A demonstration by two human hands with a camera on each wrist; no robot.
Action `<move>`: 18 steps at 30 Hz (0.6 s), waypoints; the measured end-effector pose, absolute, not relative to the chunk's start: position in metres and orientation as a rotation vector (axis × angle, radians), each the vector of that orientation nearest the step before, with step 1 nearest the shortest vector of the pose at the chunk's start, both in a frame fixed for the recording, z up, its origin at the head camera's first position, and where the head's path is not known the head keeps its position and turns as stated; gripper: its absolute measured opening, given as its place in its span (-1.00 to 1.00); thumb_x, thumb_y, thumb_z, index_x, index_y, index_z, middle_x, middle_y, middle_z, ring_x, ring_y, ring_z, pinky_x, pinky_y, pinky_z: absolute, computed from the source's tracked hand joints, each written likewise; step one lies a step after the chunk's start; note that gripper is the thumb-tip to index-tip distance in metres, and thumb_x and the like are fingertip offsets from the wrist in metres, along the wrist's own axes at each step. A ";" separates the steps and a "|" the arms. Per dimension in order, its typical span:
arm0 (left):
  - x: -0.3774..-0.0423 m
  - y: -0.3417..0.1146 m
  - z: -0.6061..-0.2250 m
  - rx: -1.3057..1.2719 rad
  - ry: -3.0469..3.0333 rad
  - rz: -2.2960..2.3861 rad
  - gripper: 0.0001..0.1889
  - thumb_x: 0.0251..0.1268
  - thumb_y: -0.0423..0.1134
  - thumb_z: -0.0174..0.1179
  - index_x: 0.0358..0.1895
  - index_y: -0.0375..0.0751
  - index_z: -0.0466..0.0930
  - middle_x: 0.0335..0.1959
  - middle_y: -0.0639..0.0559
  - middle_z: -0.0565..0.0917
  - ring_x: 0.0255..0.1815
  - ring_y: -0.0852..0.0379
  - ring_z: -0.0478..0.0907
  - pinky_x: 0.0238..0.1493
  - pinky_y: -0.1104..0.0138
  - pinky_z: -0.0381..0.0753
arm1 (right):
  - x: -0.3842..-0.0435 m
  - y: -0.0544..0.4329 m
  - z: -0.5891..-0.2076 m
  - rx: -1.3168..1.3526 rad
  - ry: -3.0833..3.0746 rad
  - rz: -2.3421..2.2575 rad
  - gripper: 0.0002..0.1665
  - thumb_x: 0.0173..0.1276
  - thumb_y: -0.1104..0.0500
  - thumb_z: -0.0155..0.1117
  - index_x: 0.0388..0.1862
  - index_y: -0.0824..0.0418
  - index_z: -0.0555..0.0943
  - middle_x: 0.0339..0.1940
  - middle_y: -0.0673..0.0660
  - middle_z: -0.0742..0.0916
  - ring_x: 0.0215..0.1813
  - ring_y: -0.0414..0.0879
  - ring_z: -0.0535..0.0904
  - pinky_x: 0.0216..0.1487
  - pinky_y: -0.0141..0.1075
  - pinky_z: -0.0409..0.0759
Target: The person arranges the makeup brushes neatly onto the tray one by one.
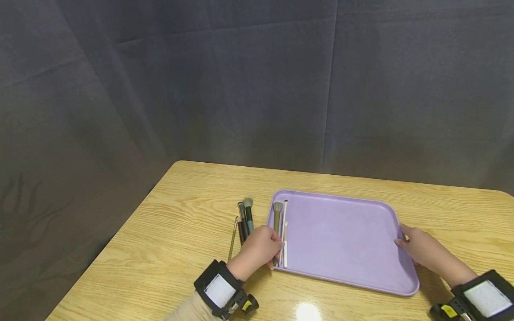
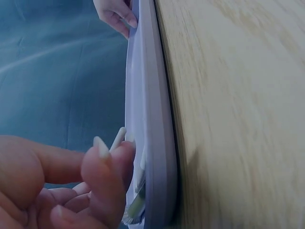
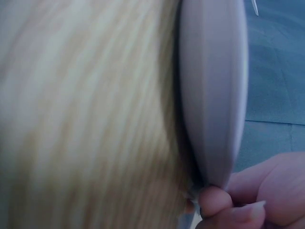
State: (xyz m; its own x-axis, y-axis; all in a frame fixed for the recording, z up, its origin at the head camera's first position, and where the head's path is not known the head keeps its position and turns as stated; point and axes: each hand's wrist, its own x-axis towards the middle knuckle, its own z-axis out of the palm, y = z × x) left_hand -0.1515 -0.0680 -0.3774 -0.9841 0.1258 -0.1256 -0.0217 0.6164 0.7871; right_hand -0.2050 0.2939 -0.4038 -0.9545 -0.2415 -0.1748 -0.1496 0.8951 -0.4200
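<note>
A lilac tray (image 1: 341, 236) lies on the table, with makeup brushes side by side along its left end. One has an olive handle and a fluffy grey head (image 1: 277, 207); beside it are a slim white brush with a dark tip (image 1: 285, 205) and a short white-handled brush (image 1: 285, 256). Over the tray's near left corner, my left hand (image 1: 259, 247) pinches a slim white brush (image 2: 118, 137) between thumb and finger; its end pokes out past the fingertips, the rest hidden. My right hand (image 1: 421, 249) grips the tray's right rim, thumb on top.
Left of the tray, several more makeup brushes (image 1: 243, 216) lie on the wooden table (image 1: 172, 223), partly hidden by my left hand. One thin gold brush (image 1: 233, 238) lies apart from them. A dark cloth (image 1: 257, 89) hangs behind the table.
</note>
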 end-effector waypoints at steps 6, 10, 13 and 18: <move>-0.151 -0.062 -0.377 0.077 2.687 1.255 -0.73 0.30 -0.40 0.21 -0.61 -0.24 0.52 -0.76 0.04 0.52 -0.89 0.30 0.33 -0.83 0.53 0.27 | -0.205 0.294 -0.404 -0.288 2.833 -0.613 -0.35 0.46 0.31 0.05 0.21 0.85 0.08 -0.03 0.72 0.47 -0.41 0.01 0.56 -0.44 -0.19 0.55; -0.151 -0.059 -0.378 0.070 2.694 1.256 -0.74 0.28 -0.43 0.22 -0.60 -0.24 0.50 -0.76 0.03 0.51 -0.89 0.29 0.33 -0.83 0.51 0.35 | -0.204 0.294 -0.405 -0.279 2.826 -0.624 -0.34 0.47 0.31 0.03 0.22 0.84 0.06 -0.04 0.71 0.47 -0.45 -0.05 0.55 -0.48 -0.22 0.54; -0.151 -0.056 -0.379 0.064 2.702 1.249 -0.73 0.26 -0.44 0.22 -0.62 -0.24 0.49 -0.77 0.04 0.49 -0.89 0.30 0.33 -0.82 0.49 0.40 | -0.205 0.293 -0.404 -0.269 2.828 -0.624 -0.34 0.47 0.32 0.02 0.22 0.84 0.05 -0.11 0.67 0.51 -0.49 -0.06 0.53 -0.50 -0.24 0.53; -0.153 -0.052 -0.381 0.066 2.700 1.252 -0.71 0.22 -0.47 0.20 -0.67 -0.24 0.48 -0.81 0.06 0.48 -0.92 0.32 0.31 -0.82 0.48 0.43 | -0.205 0.293 -0.404 -0.252 2.820 -0.643 -0.34 0.48 0.32 0.00 0.24 0.84 0.03 -0.29 0.48 0.55 -0.59 -0.11 0.47 -0.56 -0.28 0.49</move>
State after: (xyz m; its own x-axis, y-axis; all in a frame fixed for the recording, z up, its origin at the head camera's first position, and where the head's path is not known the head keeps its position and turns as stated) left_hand -0.1525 -0.0525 -0.3805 -0.9855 0.1091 -0.1302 -0.0289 0.6478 0.7613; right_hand -0.2047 0.2930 -0.4036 -0.9568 -0.2185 -0.1918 -0.1138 0.8884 -0.4447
